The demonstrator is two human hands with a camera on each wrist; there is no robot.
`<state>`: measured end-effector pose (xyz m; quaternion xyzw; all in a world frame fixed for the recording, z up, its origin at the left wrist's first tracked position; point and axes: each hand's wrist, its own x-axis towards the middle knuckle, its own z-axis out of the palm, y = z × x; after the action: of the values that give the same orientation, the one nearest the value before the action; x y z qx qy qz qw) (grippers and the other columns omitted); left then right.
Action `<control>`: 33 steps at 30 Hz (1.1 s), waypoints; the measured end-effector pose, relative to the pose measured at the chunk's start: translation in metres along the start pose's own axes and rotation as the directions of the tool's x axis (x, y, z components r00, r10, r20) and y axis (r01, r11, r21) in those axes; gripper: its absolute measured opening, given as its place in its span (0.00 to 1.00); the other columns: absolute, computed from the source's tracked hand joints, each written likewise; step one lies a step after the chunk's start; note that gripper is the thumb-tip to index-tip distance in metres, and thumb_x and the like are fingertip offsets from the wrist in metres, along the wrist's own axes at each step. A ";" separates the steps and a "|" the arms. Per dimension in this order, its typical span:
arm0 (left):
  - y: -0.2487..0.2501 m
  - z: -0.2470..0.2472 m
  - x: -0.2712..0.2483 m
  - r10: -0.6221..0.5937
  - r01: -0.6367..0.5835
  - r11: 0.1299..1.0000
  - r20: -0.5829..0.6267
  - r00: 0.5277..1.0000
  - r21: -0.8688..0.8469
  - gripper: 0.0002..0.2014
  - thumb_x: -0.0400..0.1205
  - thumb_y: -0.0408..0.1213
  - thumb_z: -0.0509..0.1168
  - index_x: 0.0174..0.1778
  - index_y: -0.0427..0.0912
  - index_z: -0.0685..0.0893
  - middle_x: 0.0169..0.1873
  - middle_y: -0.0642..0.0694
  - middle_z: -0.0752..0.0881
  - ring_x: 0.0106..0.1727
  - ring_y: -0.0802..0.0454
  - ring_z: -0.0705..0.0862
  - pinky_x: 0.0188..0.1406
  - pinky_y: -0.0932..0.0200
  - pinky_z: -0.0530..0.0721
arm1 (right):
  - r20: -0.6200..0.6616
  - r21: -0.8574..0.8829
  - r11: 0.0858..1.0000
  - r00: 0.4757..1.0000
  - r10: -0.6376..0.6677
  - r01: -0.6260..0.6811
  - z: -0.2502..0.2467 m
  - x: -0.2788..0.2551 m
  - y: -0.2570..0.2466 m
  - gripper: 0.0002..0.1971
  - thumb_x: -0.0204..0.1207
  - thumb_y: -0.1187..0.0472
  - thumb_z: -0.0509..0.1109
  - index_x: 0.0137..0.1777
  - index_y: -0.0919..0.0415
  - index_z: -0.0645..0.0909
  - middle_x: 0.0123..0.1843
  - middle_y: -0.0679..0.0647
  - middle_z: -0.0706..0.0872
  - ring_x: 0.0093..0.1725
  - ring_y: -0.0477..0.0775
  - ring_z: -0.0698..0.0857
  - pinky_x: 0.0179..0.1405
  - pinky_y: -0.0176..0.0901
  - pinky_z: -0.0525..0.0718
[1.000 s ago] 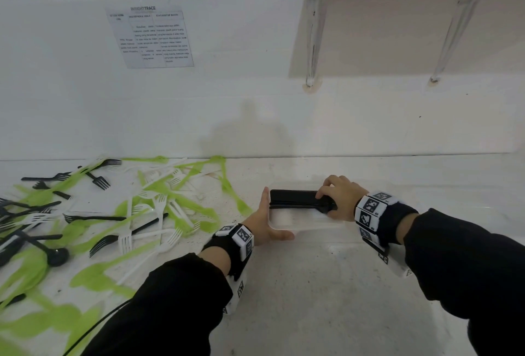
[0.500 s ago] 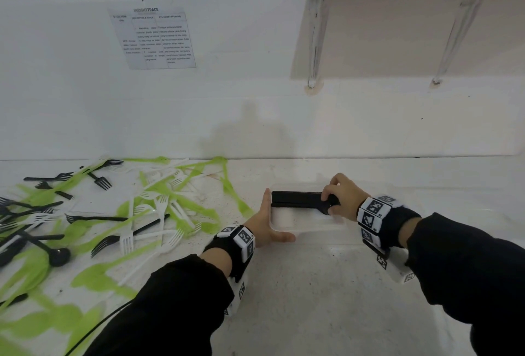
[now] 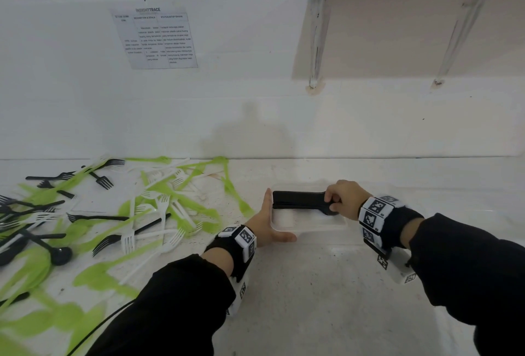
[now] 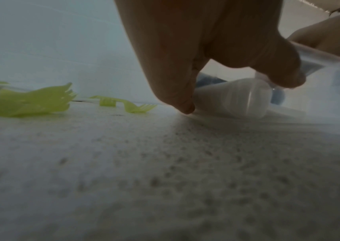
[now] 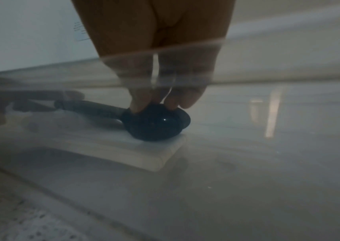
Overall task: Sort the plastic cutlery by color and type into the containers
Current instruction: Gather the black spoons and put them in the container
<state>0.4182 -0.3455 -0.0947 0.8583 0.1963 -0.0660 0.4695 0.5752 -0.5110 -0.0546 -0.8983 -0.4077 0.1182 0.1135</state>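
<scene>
1. A clear, shallow rectangular plastic container (image 3: 309, 226) sits on the white speckled worktop (image 3: 312, 299), near the wall.
2. A stack of black plastic spoons (image 3: 298, 200) lies along the far side of the container, handles pointing left and bowls at the right end.
3. The right hand (image 3: 342, 199) reaches into the container from the right, its fingertips (image 5: 136, 106) curled down onto the rounded black spoon bowls (image 5: 154, 122) and pinching them.
4. The left hand (image 3: 268, 225) is flat and straight-fingered, set on its edge against the container's left end; its thumb stretches along the near rim.
5. In the left wrist view, the left fingers (image 4: 177, 91) touch the container's rounded corner (image 4: 239, 97) on the worktop.
6. To the left, well apart from the container, lies a loose scatter of green plastic cutlery (image 3: 181, 202), white plastic forks (image 3: 163, 205) and black plastic forks (image 3: 102, 181), overlapping one another.
7. One black spoon (image 3: 58, 255) lies at the near left of that scatter.
8. A printed sheet of paper (image 3: 154, 39) hangs on the white wall above.
</scene>
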 end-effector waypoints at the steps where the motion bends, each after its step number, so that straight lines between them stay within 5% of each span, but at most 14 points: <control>1: -0.001 0.000 0.000 0.001 -0.001 1.000 0.001 1.000 0.001 0.62 0.72 0.42 0.76 0.80 0.45 0.27 0.83 0.50 0.46 0.82 0.54 0.53 0.65 0.73 0.55 | -0.001 0.005 1.000 1.000 -0.006 0.006 0.000 -0.001 0.000 0.13 0.75 0.63 0.69 0.59 0.61 0.81 0.47 0.50 0.71 0.47 0.49 0.72 0.50 0.33 0.68; 12: -0.002 0.001 0.001 0.007 -0.007 1.000 0.003 1.000 0.014 0.61 0.73 0.43 0.75 0.80 0.45 0.27 0.83 0.50 0.44 0.83 0.54 0.52 0.63 0.74 0.55 | -0.001 0.014 0.997 0.997 -0.075 0.075 0.001 -0.009 0.005 0.16 0.72 0.56 0.73 0.60 0.56 0.81 0.52 0.48 0.68 0.52 0.50 0.74 0.61 0.42 0.77; 18: -0.002 0.001 0.001 0.000 0.000 1.000 0.003 1.000 0.014 0.61 0.73 0.44 0.75 0.79 0.45 0.27 0.83 0.49 0.43 0.83 0.54 0.51 0.65 0.73 0.54 | 0.021 -0.028 0.995 0.995 -0.100 0.100 0.000 -0.013 0.005 0.20 0.70 0.52 0.74 0.63 0.52 0.79 0.62 0.51 0.71 0.65 0.53 0.70 0.67 0.45 0.72; 24: 0.000 0.001 -0.001 -0.020 0.020 1.000 -0.007 1.000 0.014 0.61 0.73 0.45 0.75 0.80 0.47 0.27 0.83 0.48 0.49 0.82 0.51 0.55 0.65 0.70 0.57 | 0.044 -0.081 0.991 0.994 -0.103 0.106 0.000 -0.014 0.004 0.27 0.68 0.49 0.76 0.67 0.50 0.74 0.66 0.51 0.69 0.66 0.53 0.68 0.68 0.45 0.72; 33: 0.007 0.001 -0.008 -0.024 0.021 0.999 -0.072 0.997 -0.034 0.61 0.70 0.40 0.79 0.82 0.43 0.35 0.83 0.47 0.52 0.82 0.52 0.57 0.73 0.68 0.57 | 0.042 -0.114 0.990 0.996 -0.084 0.088 -0.007 -0.012 0.001 0.21 0.74 0.51 0.71 0.66 0.52 0.76 0.66 0.53 0.72 0.66 0.55 0.72 0.67 0.45 0.73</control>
<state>0.4139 -0.3516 -0.0878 0.8499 0.2239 -0.0369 0.4756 0.5704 -0.5219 -0.0466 -0.8826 -0.4541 0.1061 0.0589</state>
